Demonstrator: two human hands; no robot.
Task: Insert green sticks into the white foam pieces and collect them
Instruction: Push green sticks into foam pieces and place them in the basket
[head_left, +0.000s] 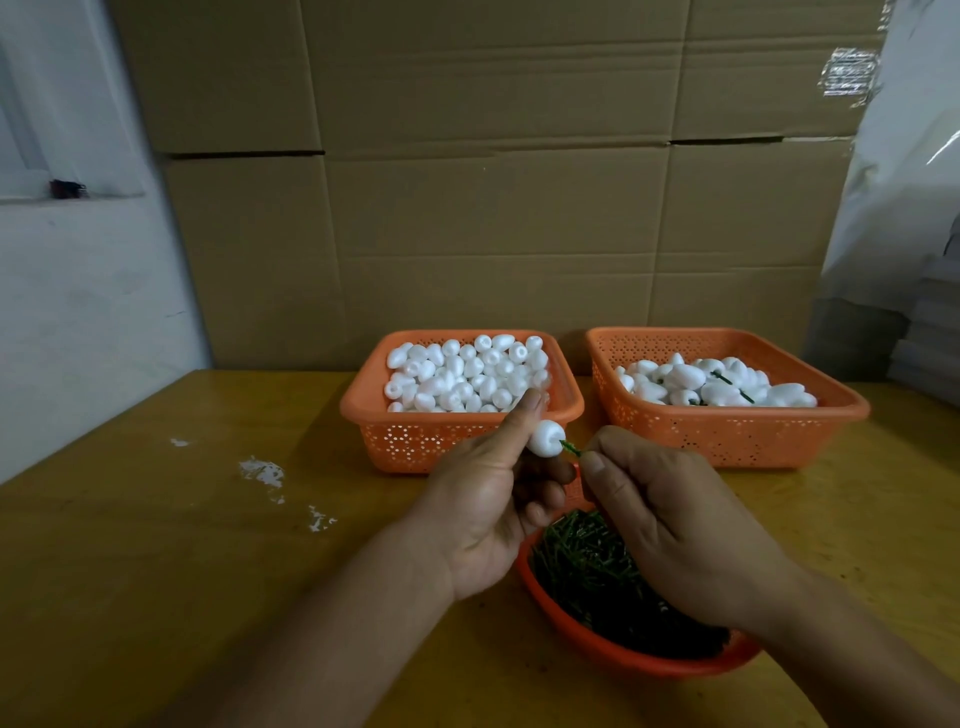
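My left hand holds a white foam piece between thumb and fingers, in front of the left basket. My right hand pinches a green stick whose tip touches the foam piece's right end. Below both hands an orange bowl holds several loose green sticks. The left orange basket is full of plain white foam pieces. The right orange basket holds foam pieces with green sticks in them.
All three containers stand on a yellow wooden table. White foam crumbs lie on the table to the left. Stacked cardboard boxes form a wall behind the baskets. A grey plastic-wrapped stack stands at the right.
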